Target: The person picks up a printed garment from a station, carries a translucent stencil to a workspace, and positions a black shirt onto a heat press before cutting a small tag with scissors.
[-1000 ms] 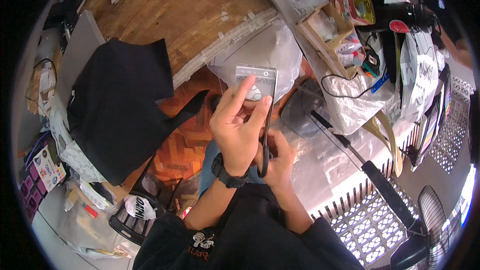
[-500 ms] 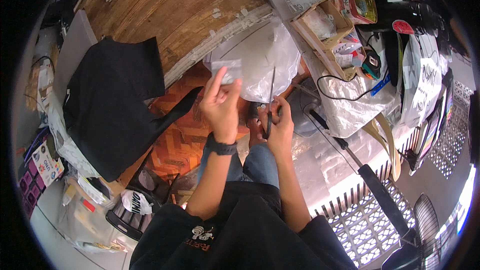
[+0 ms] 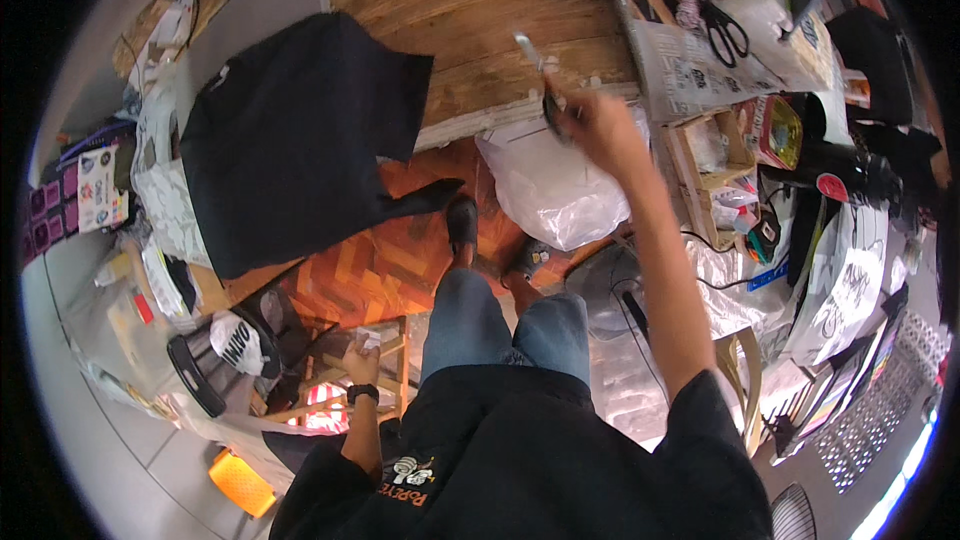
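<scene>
My right hand reaches over the table edge, its fingers closed round the dark handles of a pair of scissors. The blades point up and away, above the wooden tabletop. Low on the left, my left hand hangs over a wooden stool, its fingers closed on a small clear plastic bag that shows only in part. A large white plastic bag hangs at the table edge below my right hand.
Black cloth lies spread at the left, one strip reaching over the floor. At the right, a wooden box of small items stands beside a black bottle. Another pair of scissors lies farther back. An orange container is at lower left.
My right hand has moved up and forward with the scissors, over the table edge. My left hand has dropped down and left with the small bag. The view has shifted.
</scene>
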The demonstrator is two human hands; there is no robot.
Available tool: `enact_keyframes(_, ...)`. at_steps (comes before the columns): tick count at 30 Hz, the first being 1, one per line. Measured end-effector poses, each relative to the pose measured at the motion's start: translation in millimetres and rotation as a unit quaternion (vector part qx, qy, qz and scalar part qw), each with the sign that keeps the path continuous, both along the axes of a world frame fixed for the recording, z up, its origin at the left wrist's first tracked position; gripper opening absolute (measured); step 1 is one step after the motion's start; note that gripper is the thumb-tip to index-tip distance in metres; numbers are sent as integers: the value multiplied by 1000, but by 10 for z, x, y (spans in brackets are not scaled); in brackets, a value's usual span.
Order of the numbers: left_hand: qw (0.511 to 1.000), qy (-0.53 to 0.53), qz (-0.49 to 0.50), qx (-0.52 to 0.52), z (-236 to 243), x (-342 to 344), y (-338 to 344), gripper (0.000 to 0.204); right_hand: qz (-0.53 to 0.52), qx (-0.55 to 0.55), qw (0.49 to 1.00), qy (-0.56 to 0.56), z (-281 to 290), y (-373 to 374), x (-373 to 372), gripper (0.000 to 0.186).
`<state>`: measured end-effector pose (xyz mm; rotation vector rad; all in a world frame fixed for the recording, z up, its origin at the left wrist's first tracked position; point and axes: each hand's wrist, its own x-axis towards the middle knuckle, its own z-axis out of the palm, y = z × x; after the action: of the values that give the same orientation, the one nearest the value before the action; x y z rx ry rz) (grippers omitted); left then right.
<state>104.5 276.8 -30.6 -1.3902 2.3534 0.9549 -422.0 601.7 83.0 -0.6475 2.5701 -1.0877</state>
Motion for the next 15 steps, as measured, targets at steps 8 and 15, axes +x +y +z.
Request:
enact_keyframes(8, 994, 61, 68, 64, -117, -48, 999, 42, 0, 227, 932, 284, -443, -171, -929, 27)
enact_keyframes(15, 989, 126, -81, 6, 390, -925, 1139, 34, -84, -176, 957, 216, -469, -193, 574, 19)
